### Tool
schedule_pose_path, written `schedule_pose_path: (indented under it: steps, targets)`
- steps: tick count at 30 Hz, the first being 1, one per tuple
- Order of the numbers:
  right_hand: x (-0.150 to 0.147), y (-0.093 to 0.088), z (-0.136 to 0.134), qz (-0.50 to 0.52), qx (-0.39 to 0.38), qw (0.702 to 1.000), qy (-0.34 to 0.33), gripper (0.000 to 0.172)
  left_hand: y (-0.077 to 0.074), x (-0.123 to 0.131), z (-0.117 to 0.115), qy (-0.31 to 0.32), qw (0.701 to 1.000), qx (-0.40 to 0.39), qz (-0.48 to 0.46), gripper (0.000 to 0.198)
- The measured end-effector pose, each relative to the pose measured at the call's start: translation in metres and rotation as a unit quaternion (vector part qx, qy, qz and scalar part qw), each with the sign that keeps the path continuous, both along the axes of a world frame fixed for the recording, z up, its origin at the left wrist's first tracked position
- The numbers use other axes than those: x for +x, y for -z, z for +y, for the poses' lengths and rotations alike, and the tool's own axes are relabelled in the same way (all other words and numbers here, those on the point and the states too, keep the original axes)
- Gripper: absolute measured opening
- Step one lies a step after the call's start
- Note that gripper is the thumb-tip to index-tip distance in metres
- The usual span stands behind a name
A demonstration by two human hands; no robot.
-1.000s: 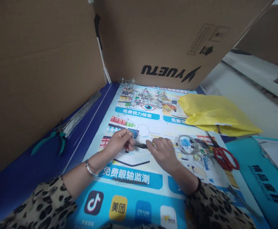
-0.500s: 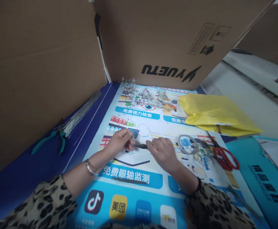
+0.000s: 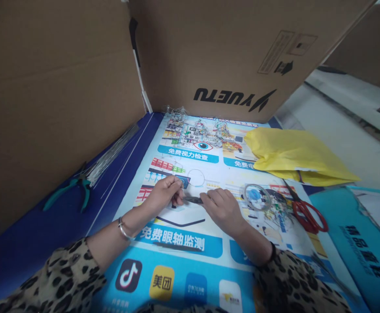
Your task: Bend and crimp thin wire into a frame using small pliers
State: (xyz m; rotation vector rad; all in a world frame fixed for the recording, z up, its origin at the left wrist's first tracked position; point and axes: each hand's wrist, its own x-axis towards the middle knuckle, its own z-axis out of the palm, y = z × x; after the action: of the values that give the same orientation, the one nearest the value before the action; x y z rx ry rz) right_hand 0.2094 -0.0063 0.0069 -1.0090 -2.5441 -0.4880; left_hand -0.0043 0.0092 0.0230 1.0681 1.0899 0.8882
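My left hand (image 3: 166, 191) is closed in a pinch, and a thin pale wire (image 3: 183, 187) shows at its fingertips. From my right hand (image 3: 223, 212), which is wrapped round the handles, the slim dark jaws of needle-nose pliers (image 3: 193, 200) point left to the left fingertips. Whether the jaws grip the wire is too small to tell. Just beyond the hands a thin round ring (image 3: 196, 178) shows on the printed sheet (image 3: 190, 213). Right of my right hand lies a roll of clear tape (image 3: 246, 201), beside a tangle of fine wire pieces (image 3: 277, 208).
Teal-handled pliers (image 3: 85, 195) and a bundle of straight wires (image 3: 109, 156) lie left. Red-handled scissors (image 3: 309, 217), a yellow bag (image 3: 300, 152) and a turquoise packet (image 3: 343, 226) lie right. Cardboard walls (image 3: 209, 52) stand behind wire tangles (image 3: 220, 132).
Both hands stay almost in place. The pliers' jaws have turned slightly in my right hand, and the thin wire at my left fingertips shows more clearly.
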Motion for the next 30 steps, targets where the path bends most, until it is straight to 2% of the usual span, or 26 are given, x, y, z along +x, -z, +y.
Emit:
schedule_pose_path:
  steps: [13, 25, 30]
  targets:
    - [-0.0049, -0.005, -0.0005, 0.042, -0.004, 0.999, 0.007, 0.008, -0.0005, -0.0003, -0.0015, 0.009, 1.0, 0.018, 0.012, 0.027]
    - [-0.0044, -0.0025, -0.0023, 0.035, -0.066, 0.997, 0.03, 0.018, -0.0052, 0.0013, -0.0029, -0.001, 1.0, 0.02, 0.009, 0.024]
    - [-0.0037, -0.002, -0.0029, 0.02, -0.076, 0.996, 0.031, 0.019, -0.0027, 0.0005, -0.0019, 0.006, 1.0, 0.02, 0.008, 0.024]
